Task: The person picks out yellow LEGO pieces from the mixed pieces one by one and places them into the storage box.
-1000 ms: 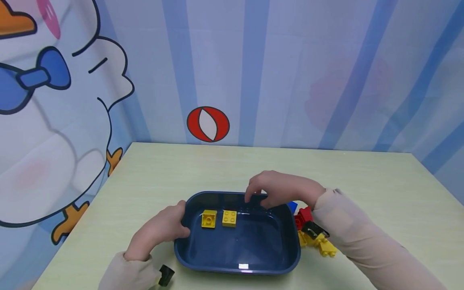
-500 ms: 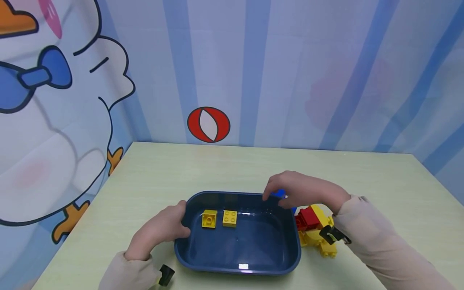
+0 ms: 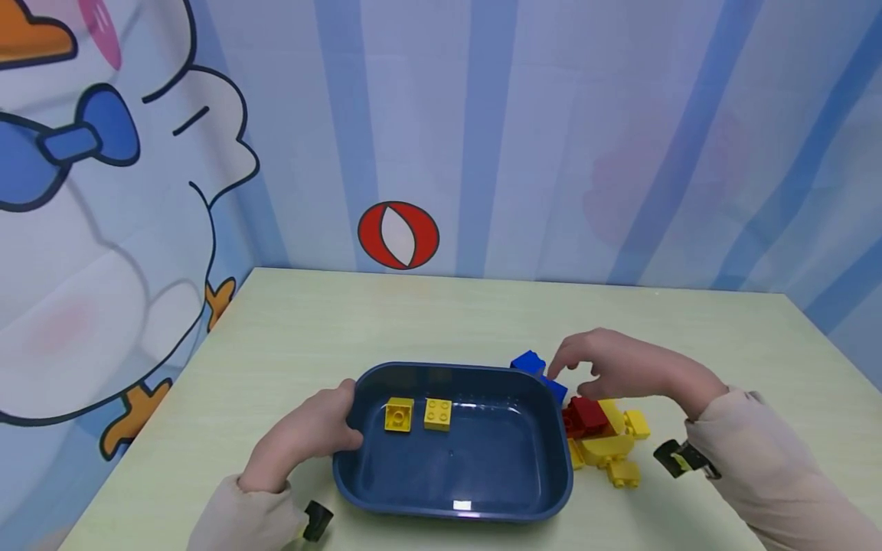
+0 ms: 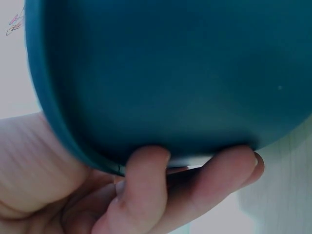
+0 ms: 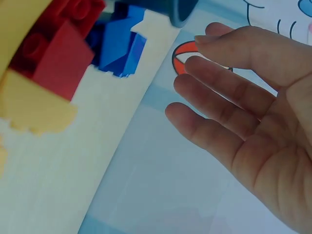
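A dark blue plastic tray [image 3: 475,467] sits on the table, two yellow building blocks [image 3: 437,414] lying inside towards its left. My left hand [image 3: 306,432] grips the tray's left end; the left wrist view has its fingers [image 4: 146,180] curled against the tray wall. Holding nothing, my right hand [image 3: 627,363] hovers above loose blocks beyond the tray's right end, its fingers [image 5: 214,126] relaxed and spread. Blue blocks [image 3: 528,362] lie nearest its fingertips at the tray's back right corner. Red blocks [image 3: 587,417] and several yellow blocks [image 3: 606,450] are heaped below that hand.
The pale wooden table [image 3: 344,321] runs back to a blue striped cloth backdrop [image 3: 537,138] printed with a cartoon duck and a red ball. Black clips [image 3: 318,522] hang at both sleeves. The tray's right wall stands close against the block heap.
My right hand has moved right, from over the tray's back rim to above the loose blocks, uncovering the blue, red and yellow ones. The left hand and tray have stayed put.
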`<control>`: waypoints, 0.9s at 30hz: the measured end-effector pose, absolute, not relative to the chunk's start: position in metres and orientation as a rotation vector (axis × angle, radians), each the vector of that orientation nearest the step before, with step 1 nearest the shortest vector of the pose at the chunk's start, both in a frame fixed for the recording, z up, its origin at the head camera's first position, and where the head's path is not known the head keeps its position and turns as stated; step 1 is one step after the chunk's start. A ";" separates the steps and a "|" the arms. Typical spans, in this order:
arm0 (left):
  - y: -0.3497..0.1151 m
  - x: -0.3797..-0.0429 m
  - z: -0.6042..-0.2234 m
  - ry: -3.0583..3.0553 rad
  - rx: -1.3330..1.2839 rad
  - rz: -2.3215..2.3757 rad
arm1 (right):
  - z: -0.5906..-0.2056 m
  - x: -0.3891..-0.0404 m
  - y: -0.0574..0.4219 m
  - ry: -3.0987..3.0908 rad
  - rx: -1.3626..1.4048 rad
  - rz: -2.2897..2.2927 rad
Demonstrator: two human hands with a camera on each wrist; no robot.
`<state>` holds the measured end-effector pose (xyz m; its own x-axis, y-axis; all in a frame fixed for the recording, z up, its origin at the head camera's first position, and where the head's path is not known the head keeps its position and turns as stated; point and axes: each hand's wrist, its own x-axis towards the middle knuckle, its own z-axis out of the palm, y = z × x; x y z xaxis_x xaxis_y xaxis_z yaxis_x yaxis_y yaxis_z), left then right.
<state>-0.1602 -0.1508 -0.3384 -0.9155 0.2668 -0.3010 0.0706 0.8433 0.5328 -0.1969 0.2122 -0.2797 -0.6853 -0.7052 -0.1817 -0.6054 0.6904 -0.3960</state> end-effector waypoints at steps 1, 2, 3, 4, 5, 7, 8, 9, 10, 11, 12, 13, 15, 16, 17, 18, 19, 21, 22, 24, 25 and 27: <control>-0.151 -0.160 -0.338 2.655 0.253 0.745 | -0.280 -0.196 0.215 2.584 -1.029 -0.444; -0.151 -0.160 -0.338 2.656 0.255 0.742 | -0.281 -0.196 0.218 2.587 -1.020 -0.449; -0.150 -0.160 -0.338 2.655 0.254 0.741 | -0.282 -0.195 0.221 2.588 -1.011 -0.456; -0.150 -0.161 -0.338 2.654 0.253 0.740 | -0.283 -0.195 0.223 2.590 -1.001 -0.462; -0.150 -0.161 -0.338 2.652 0.255 0.739 | -0.284 -0.194 0.226 2.593 -0.988 -0.469; -0.150 -0.161 -0.338 2.649 0.253 0.737 | -0.286 -0.194 0.230 2.603 -0.959 -0.473; -0.150 -0.161 -0.338 2.648 0.250 0.738 | -0.287 -0.194 0.232 2.605 -0.944 -0.476; -0.151 -0.162 -0.339 2.645 0.249 0.740 | -0.288 -0.193 0.234 2.607 -0.933 -0.479; -0.151 -0.162 -0.339 2.643 0.247 0.739 | -0.289 -0.193 0.236 2.608 -0.920 -0.479; -0.151 -0.163 -0.340 2.642 0.248 0.740 | -0.289 -0.193 0.237 2.610 -0.907 -0.478; -0.151 -0.163 -0.340 2.642 0.247 0.740 | -0.290 -0.193 0.239 2.611 -0.894 -0.474; -0.151 -0.163 -0.340 2.641 0.247 0.741 | -0.291 -0.193 0.241 2.613 -0.881 -0.470; -0.151 -0.163 -0.341 2.639 0.246 0.741 | -0.293 -0.192 0.244 2.616 -0.857 -0.467; -0.150 -0.163 -0.341 2.640 0.245 0.740 | -0.294 -0.192 0.247 2.618 -0.842 -0.465; -0.150 -0.163 -0.341 2.641 0.246 0.740 | -0.296 -0.192 0.249 2.619 -0.828 -0.467; -0.150 -0.163 -0.341 2.641 0.245 0.738 | -0.297 -0.191 0.251 2.620 -0.814 -0.473; -0.150 -0.163 -0.341 2.642 0.244 0.734 | -0.298 -0.190 0.254 2.620 -0.804 -0.480; -0.150 -0.163 -0.341 2.639 0.244 0.729 | -0.300 -0.189 0.258 2.617 -0.788 -0.495; -0.150 -0.163 -0.341 2.638 0.242 0.729 | -0.301 -0.188 0.260 2.617 -0.784 -0.501; -0.150 -0.163 -0.341 2.636 0.238 0.727 | -0.304 -0.187 0.264 2.611 -0.769 -0.515; -0.150 -0.163 -0.341 2.636 0.237 0.726 | -0.305 -0.186 0.266 2.608 -0.768 -0.517; -0.151 -0.163 -0.341 2.636 0.237 0.726 | -0.307 -0.186 0.269 2.597 -0.757 -0.522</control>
